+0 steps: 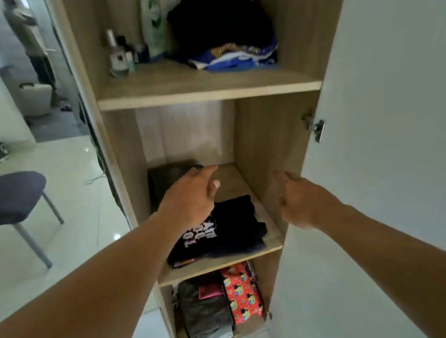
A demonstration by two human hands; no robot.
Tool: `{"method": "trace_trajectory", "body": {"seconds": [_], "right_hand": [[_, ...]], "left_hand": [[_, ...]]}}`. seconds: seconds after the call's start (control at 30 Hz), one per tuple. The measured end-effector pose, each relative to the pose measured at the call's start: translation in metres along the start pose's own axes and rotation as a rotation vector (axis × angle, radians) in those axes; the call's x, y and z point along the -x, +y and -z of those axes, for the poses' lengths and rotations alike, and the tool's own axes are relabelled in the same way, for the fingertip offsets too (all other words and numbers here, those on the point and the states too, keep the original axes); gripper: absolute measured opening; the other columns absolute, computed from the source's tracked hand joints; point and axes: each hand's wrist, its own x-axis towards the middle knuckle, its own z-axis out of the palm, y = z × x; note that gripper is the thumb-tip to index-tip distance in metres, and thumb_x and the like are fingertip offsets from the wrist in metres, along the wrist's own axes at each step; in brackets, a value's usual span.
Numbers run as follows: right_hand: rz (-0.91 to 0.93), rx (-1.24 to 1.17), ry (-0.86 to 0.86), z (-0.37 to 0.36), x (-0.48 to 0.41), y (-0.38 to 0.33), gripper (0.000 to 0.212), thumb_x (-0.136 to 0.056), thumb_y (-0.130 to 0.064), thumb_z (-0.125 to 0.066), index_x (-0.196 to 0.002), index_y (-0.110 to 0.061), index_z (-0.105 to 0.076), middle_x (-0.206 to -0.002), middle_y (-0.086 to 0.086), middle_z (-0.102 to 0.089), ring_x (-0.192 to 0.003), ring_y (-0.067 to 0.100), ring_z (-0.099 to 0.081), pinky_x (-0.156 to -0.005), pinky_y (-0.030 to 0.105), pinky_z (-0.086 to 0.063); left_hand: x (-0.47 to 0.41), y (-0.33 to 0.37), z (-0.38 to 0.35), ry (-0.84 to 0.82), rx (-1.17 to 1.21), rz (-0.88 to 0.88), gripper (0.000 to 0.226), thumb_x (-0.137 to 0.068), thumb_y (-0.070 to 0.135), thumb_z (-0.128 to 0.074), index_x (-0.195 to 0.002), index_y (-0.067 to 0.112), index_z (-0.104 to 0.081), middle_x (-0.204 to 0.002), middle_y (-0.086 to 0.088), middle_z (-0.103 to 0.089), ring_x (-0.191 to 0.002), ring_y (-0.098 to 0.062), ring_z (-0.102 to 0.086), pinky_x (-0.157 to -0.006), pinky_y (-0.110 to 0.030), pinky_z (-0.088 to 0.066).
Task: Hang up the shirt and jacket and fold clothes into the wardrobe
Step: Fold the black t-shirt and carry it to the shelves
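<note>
— Where do we see the folded black T-shirt (232, 224)?
— On the middle shelf (218, 265), at five o'clock just under our left hand (190, 202), whose fingers are relaxed and empty. Our right hand (304, 203), at three o'clock of the T-shirt, is loosely curled and holds nothing.

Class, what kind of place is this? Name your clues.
Probably a bedroom at home: an open wardrobe with folded clothes on its shelves, bottles on the upper shelf, a chair nearby.

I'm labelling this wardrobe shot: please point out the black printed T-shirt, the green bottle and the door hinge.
black printed T-shirt (235, 221), head view, plain fabric right of the lettering.
green bottle (153, 26), head view, middle of its body.
door hinge (316, 127), head view, its metal plate.
</note>
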Motion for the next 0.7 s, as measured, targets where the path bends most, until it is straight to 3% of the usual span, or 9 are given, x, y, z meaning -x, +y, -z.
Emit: {"method": "trace_trajectory", "body": {"seconds": [0.1, 0.17, 0.23, 0.4, 0.5, 0.6, 0.7], "right_hand": [[-0.021, 0.053, 0.074, 0.07, 0.067, 0.001, 0.056, -0.101, -0.019, -0.047, -0.153, -0.015, -0.03, -0.156, 0.012, -0.037, -0.14, 0.032, -0.042, -0.111, 0.043, -0.041], [-0.034, 0.072, 0.111, 0.112, 0.104, 0.002, 0.06, -0.104, -0.02, -0.044, -0.159, -0.02, -0.021, -0.165, 0.009, -0.024, -0.15, 0.028, -0.027, -0.118, 0.041, -0.031], [-0.064, 0.088, 0.14, 0.151, 0.143, 0.003, 0.062, -0.104, -0.02, -0.044, -0.161, -0.025, -0.017, -0.168, 0.003, -0.015, -0.153, 0.024, -0.021, -0.119, 0.041, -0.029], [-0.152, 0.134, 0.26, 0.237, 0.24, 0.018, 0.059, -0.102, -0.021, -0.047, -0.157, -0.028, -0.028, -0.167, 0.002, -0.019, -0.15, 0.025, -0.03, -0.117, 0.044, -0.035], [-0.181, 0.186, 0.374, 0.282, 0.298, 0.034, 0.053, -0.102, -0.022, -0.047, -0.153, -0.026, -0.037, -0.159, 0.002, -0.033, -0.14, 0.025, -0.043, -0.109, 0.041, -0.042], [-0.191, 0.261, 0.561, 0.317, 0.337, 0.05, 0.044, -0.101, -0.022, -0.047, -0.145, -0.022, -0.048, -0.145, 0.003, -0.05, -0.126, 0.025, -0.054, -0.097, 0.042, -0.05], [-0.193, 0.225, 0.789, 0.342, 0.361, 0.072, 0.039, -0.099, -0.015, -0.049, -0.138, -0.015, -0.052, -0.135, 0.009, -0.054, -0.121, 0.029, -0.055, -0.089, 0.04, -0.05]], "left_hand": [[0.018, 0.053, 0.063, 0.035, 0.014, -0.097, 0.048, -0.106, 0.038, -0.037, -0.153, 0.027, -0.035, -0.148, -0.007, -0.049, -0.134, -0.026, -0.046, -0.109, -0.038, -0.04], [0.024, 0.083, 0.093, 0.062, 0.017, -0.155, 0.048, -0.105, 0.04, -0.036, -0.152, 0.027, -0.035, -0.146, -0.008, -0.051, -0.131, -0.027, -0.05, -0.107, -0.042, -0.043], [0.033, 0.115, 0.117, 0.069, 0.036, -0.211, 0.049, -0.105, 0.043, -0.034, -0.152, 0.028, -0.034, -0.146, -0.008, -0.05, -0.131, -0.027, -0.05, -0.107, -0.044, -0.043], [0.062, 0.218, 0.164, 0.094, 0.106, -0.37, 0.05, -0.106, 0.041, -0.034, -0.154, 0.026, -0.033, -0.149, -0.005, -0.049, -0.136, -0.025, -0.046, -0.109, -0.04, -0.039], [0.073, 0.286, 0.185, 0.103, 0.137, -0.484, 0.049, -0.107, 0.038, -0.035, -0.154, 0.027, -0.032, -0.153, -0.002, -0.045, -0.137, -0.022, -0.044, -0.11, -0.038, -0.037], [0.075, 0.34, 0.202, 0.13, 0.162, -0.545, 0.048, -0.107, 0.038, -0.033, -0.154, 0.028, -0.031, -0.157, 0.001, -0.039, -0.143, -0.02, -0.036, -0.114, -0.038, -0.034], [0.077, 0.391, 0.217, 0.166, 0.175, -0.593, 0.049, -0.107, 0.036, -0.031, -0.156, 0.028, -0.029, -0.158, 0.002, -0.037, -0.144, -0.02, -0.036, -0.116, -0.041, -0.033]]}}
